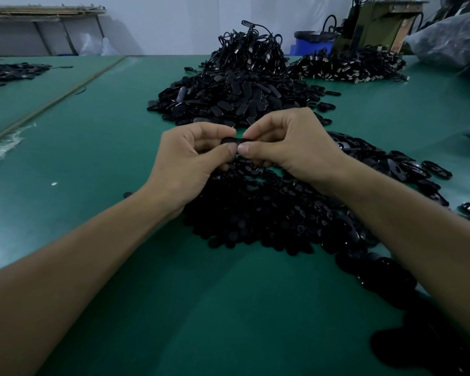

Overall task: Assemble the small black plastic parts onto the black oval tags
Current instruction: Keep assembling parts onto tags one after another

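Dim, bluish, wide-angle edge distortion.

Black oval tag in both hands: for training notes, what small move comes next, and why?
Probably press the thumbs in to seat the part: left hand and right hand each pinch an end of the black oval plastic tag, above the pile of small black plastic parts. The joint is hidden.
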`<state>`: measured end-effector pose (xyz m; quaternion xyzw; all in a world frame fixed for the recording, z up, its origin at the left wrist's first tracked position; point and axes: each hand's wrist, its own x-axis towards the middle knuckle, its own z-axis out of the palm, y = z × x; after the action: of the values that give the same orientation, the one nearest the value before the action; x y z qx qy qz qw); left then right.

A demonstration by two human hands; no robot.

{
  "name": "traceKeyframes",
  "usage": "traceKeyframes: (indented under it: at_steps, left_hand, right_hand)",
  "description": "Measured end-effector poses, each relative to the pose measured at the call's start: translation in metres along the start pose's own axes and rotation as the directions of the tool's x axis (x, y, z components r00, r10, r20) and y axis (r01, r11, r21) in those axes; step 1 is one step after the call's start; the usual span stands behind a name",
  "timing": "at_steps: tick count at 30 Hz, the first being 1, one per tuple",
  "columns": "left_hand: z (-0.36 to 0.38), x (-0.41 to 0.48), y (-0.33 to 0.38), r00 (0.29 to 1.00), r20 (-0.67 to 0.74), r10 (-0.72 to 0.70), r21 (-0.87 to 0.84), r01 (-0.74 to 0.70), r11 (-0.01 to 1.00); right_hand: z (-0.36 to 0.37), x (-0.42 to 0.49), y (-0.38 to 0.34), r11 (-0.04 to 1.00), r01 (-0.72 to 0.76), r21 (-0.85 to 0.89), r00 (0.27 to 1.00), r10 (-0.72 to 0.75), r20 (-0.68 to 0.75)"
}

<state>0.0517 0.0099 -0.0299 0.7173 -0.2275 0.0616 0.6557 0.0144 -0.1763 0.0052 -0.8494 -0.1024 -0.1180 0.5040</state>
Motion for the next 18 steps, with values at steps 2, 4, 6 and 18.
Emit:
traceKeyframes:
  at_steps: [2, 4, 6, 18]
  left_hand:
    - [0.0, 0.0, -0.001, 1.0, -0.003, -0.005, -0.009, 0.005, 1.0]
    - [-0.001, 0.001, -0.003, 1.0, -0.016, -0.02, -0.024, 0.019, 1.0]
    - [-0.002, 0.002, -0.003, 0.999, -0.017, -0.03, -0.036, 0.029, 0.999]
    - [0.004, -0.004, 0.008, 0.999, 0.026, -0.03, -0.027, 0.031, 0.999]
  right_hand:
    - [0.0, 0.0, 0.0, 1.0, -0.006, 0.03, 1.0, 0.005, 0.012]
    - [0.0, 0.001, 0.0, 0.997, -0.01, 0.078, 1.0, 0.008, 0.023]
    - [0.0, 0.001, 0.0, 0.996, -0.009, 0.09, 1.0, 0.008, 0.018]
    - [-0.001, 0.001, -0.002, 0.999, 0.008, -0.044, 1.0, -0.008, -0.016]
